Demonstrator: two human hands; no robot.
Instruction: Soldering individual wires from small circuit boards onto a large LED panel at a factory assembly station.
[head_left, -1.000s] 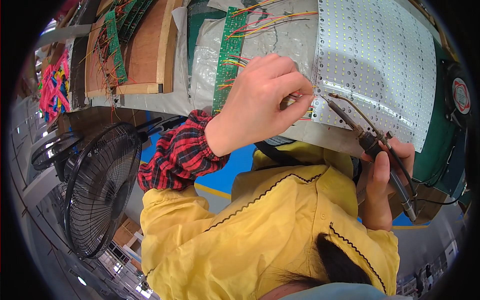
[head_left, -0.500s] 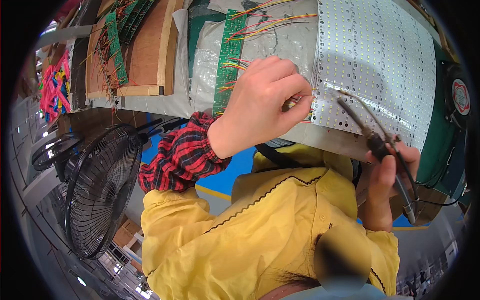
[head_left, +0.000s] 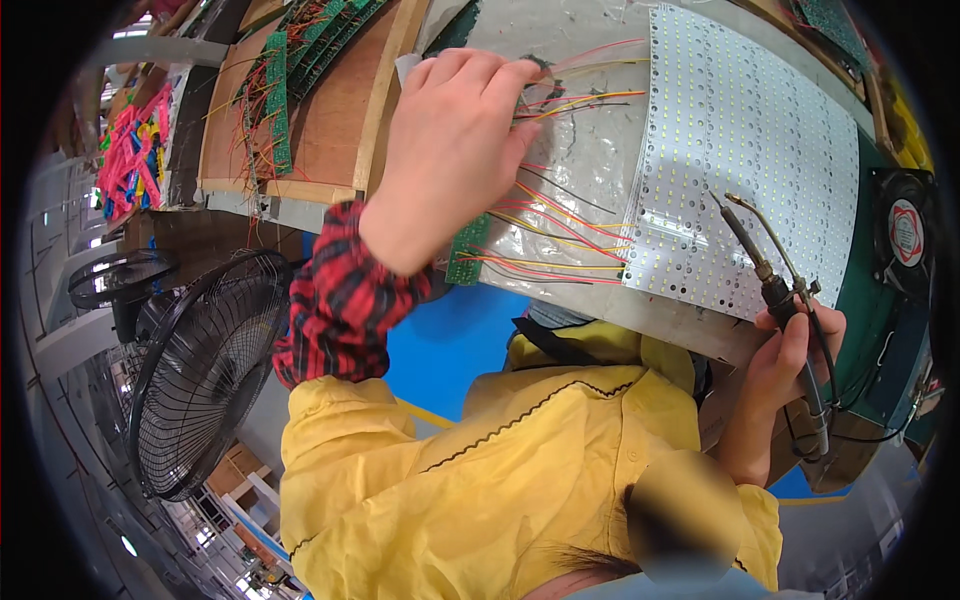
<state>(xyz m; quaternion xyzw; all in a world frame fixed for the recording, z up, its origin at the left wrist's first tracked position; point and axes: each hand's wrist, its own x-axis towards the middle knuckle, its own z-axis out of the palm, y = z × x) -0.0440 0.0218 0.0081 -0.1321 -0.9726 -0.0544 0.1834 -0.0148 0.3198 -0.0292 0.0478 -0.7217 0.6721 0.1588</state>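
Observation:
My left hand [head_left: 445, 150] is curled over a long narrow green circuit board [head_left: 467, 250], covering most of it, and seems to grip its sides. The undersides of the fingers are hidden. Red, yellow and black wires [head_left: 560, 225] stretch from the board to the left edge of a white LED panel [head_left: 750, 170], which looks like a stack of thin sheets. In my right hand [head_left: 785, 355] is a soldering iron [head_left: 765, 275] with a thin curved tube alongside. Its tip points up and left, over the lower middle of the panel.
A wooden tray [head_left: 340, 120] with wired green boards stands at the far left. Pink and blue pieces [head_left: 135, 155] hang beyond it. A black fan [head_left: 215, 375] is at the left. A small square fan [head_left: 903, 230] stands at the right edge of the bench.
My left hand has left the wire ends at the panel's edge and moved left onto the circuit board. The board sits slightly nearer the panel. My right hand still holds the iron.

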